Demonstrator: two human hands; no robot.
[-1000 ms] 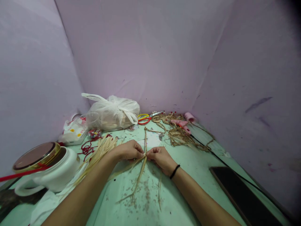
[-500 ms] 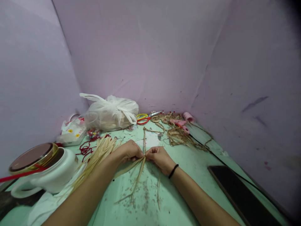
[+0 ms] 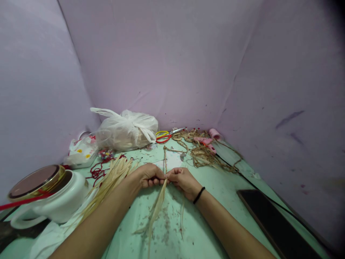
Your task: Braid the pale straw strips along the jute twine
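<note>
Braided strand (image 3: 165,160) pinched in the fingers of your left hand (image 3: 151,174) and right hand (image 3: 184,181), pale fibre tails (image 3: 159,203) trailing over the green table (image 3: 221,183)!

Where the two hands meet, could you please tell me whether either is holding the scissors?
No, the scissors lie near the back wall, while left hand and right hand pinch fibre strands.

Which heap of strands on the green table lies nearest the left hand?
The straw-coloured bundle of flat fibre strips, left of the left hand. The tangled dark-red yarn lies farther left; the brown braided cord lies beyond the right hand.
</note>
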